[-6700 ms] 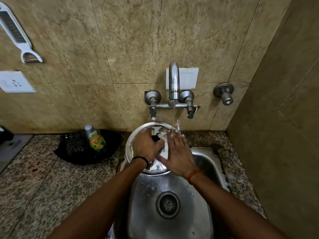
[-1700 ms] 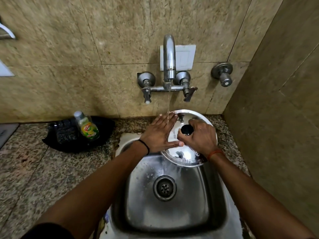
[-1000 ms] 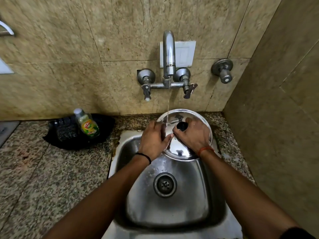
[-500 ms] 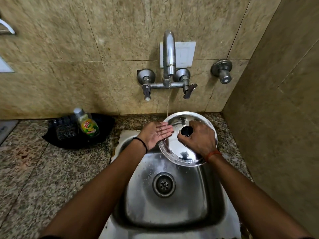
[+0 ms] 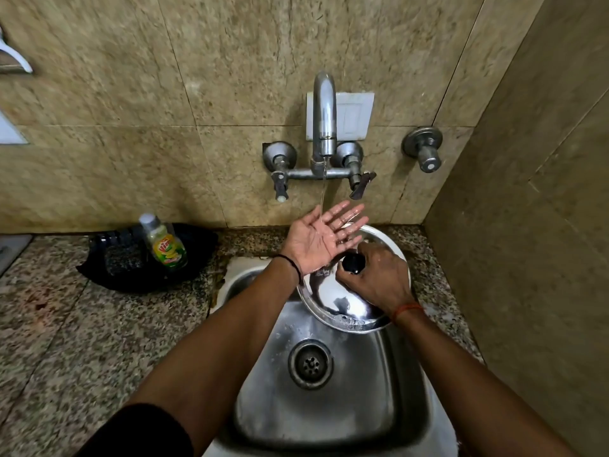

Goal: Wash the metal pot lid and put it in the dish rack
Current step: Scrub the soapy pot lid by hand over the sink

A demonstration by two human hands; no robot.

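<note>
Water from the curved steel tap [image 5: 324,117] runs onto my left hand [image 5: 321,237], held palm up with fingers straight. My right hand [image 5: 374,277] grips the black knob [image 5: 352,262] of the round metal pot lid [image 5: 333,300], tilted over the steel sink's [image 5: 389,390] far right corner.

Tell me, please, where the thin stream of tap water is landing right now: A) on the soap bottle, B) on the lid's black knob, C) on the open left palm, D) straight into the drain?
C: the stream from the tap falls onto the upturned left hand, while the right hand holds the pot lid by its knob.
</note>
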